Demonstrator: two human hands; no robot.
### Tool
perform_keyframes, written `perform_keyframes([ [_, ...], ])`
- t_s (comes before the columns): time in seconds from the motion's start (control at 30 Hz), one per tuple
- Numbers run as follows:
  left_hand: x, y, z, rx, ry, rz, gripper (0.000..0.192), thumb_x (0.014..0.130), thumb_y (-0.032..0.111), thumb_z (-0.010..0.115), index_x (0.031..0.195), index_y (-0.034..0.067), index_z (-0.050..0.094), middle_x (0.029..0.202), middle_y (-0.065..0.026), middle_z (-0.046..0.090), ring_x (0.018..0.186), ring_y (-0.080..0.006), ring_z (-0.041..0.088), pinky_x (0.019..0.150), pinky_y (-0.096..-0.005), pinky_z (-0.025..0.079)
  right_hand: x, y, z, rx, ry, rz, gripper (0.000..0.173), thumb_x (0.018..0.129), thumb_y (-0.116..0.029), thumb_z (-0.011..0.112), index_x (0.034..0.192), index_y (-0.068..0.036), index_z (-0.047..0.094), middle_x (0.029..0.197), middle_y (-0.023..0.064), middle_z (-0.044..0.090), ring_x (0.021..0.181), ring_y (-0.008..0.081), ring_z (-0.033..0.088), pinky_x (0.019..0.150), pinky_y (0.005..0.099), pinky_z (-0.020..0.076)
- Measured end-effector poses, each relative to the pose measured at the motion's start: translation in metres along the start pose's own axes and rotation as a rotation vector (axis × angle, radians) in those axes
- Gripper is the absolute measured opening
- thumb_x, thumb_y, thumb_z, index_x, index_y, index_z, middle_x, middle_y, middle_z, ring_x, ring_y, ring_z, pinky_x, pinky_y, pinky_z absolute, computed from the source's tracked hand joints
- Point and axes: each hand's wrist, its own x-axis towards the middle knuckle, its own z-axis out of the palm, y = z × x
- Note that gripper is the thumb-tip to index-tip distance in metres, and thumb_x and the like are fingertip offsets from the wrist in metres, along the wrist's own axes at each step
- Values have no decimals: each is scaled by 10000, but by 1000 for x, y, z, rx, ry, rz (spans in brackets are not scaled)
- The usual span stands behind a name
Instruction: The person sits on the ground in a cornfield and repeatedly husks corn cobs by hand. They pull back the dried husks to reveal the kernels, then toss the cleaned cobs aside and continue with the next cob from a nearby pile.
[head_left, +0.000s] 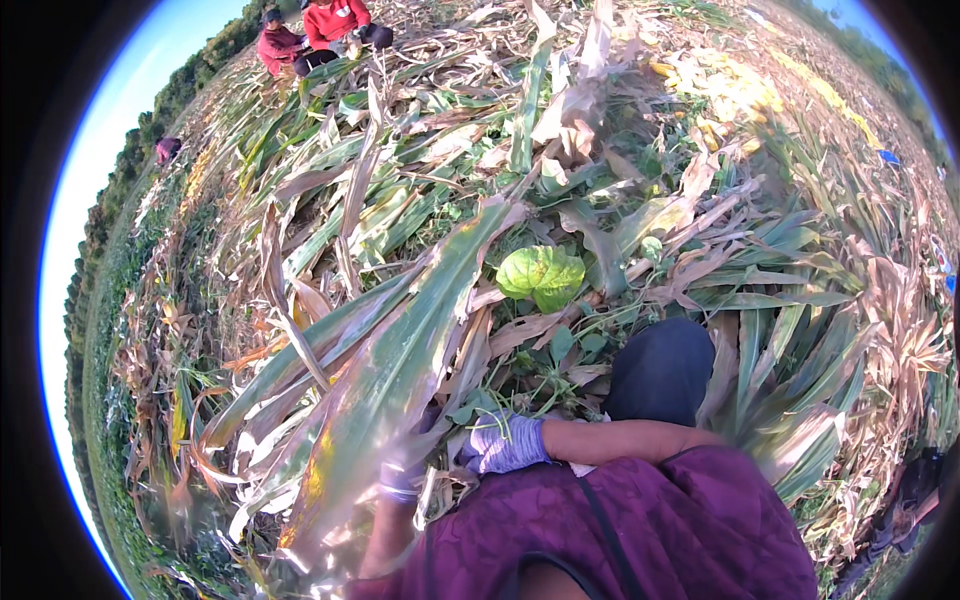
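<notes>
My right hand (504, 444), in a pale purple knit glove, reaches in among dry corn husks and thin green vines just before my body. Its fingers are mostly hidden by the plants. To its left is my left hand (399, 478), also gloved and blurred, partly covered by a long green-and-brown corn leaf (409, 349). Whether either hand grips a stalk or an ear cannot be made out. A bright yellow-green broad leaf (541, 276) stands up from the vines beyond my hands. My dark-trousered knee (661, 371) rests to the right of it.
Felled corn stalks (405, 210) cover the ground ahead. A heap of husked yellow corn ears (731, 86) lies at the far right. Two people in red tops (334, 22) are low among the stalks at upper left. Another person (168, 149) is farther off, left.
</notes>
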Motion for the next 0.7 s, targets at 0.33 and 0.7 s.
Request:
perform_keyframes([
  [0.33, 8, 83, -128, -104, -476, -143, 352, 866, 184, 706, 1146, -22, 656, 1107, -158, 677, 1039, -284, 647, 945, -401, 492, 24, -30, -4, -68, -15, -135, 289, 865, -291, 561, 864, -30, 686, 795, 203, 657, 768, 367, 653, 716, 466, 505],
  [0.7, 107, 63, -83, 386, -280, -168, 952, 633, 498, 812, 1396, 73, 434, 1429, -171, 434, 1371, -421, 312, 1142, -540, 223, 75, -62, 14, -191, -298, -178, 328, 821, -312, 634, 1055, -82, 652, 993, 140, 684, 786, 373, 661, 743, 460, 524],
])
